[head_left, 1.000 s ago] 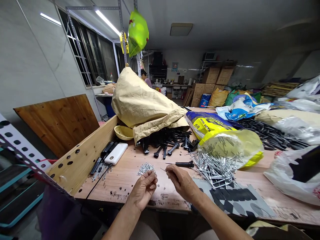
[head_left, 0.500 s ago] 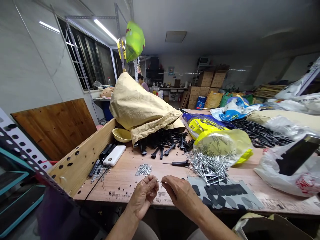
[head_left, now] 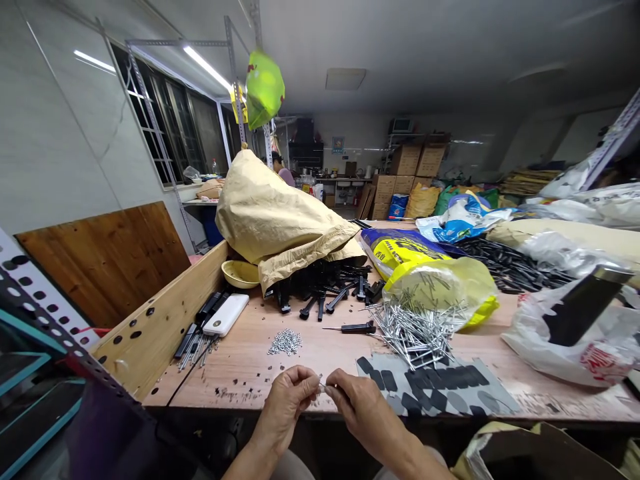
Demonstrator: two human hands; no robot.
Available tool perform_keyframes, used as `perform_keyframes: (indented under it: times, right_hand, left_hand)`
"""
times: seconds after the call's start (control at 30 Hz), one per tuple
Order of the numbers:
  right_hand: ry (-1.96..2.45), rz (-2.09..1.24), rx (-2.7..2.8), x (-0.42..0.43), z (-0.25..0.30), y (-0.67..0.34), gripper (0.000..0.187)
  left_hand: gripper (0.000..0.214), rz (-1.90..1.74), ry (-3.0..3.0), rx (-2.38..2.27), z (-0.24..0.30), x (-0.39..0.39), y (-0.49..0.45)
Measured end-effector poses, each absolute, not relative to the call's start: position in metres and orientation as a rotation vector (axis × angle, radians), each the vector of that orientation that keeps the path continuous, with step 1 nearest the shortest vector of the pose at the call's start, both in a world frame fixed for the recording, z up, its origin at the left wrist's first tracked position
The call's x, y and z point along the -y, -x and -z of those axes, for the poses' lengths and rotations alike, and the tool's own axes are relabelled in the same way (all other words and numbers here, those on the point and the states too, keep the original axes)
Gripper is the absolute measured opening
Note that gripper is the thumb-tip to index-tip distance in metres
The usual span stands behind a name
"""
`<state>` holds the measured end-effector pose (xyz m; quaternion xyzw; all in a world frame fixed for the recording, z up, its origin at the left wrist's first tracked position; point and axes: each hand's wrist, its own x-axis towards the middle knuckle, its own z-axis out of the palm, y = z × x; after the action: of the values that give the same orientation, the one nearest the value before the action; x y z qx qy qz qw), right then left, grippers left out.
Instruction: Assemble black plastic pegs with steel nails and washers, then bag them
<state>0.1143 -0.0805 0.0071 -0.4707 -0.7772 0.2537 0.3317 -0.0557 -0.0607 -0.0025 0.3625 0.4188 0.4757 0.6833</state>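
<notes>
Head view: left hand [head_left: 290, 408] & right hand [head_left: 359, 408] now together at near edge of surface [head_left: 245, 373], fingertips pinched on thin pin [head_left: 321, 385] betw. them; apart 1 s ago. Beyond: washers [head_left: 285, 342], nail pile [head_left: 415, 330], untouched. Pin work in hand.

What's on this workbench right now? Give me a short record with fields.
Hands: left hand and right hand together pinch a thin metal pin at the workbench edge.
Nearby: small washer pile, heap of metal pins, black plastic parts.
Farther: tan sack, white power bank.
</notes>
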Motion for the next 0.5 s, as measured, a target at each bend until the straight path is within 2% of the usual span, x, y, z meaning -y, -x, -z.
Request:
perform_keyframes:
  times: [0.13,0.2,0.5]
  right_hand:
    - [1.195,-1.077,1.857,0.082,-0.005,-0.113,0.027]
    - [1.183,-1.123,1.816,0.083,-0.003,-0.112,0.029]
    - [1.231,-0.46,2.094,0.083,0.005,-0.114,0.022]
  left_hand:
    - [0.027,-1.096,-0.874,-0.914,0.003,0.06,0.055]
    - [0.027,-1.086,-0.892,-0.922,0.003,0.06,0.055]
    - [0.04,-1.052,-0.887,-1.008,0.0,0.06,0.049]
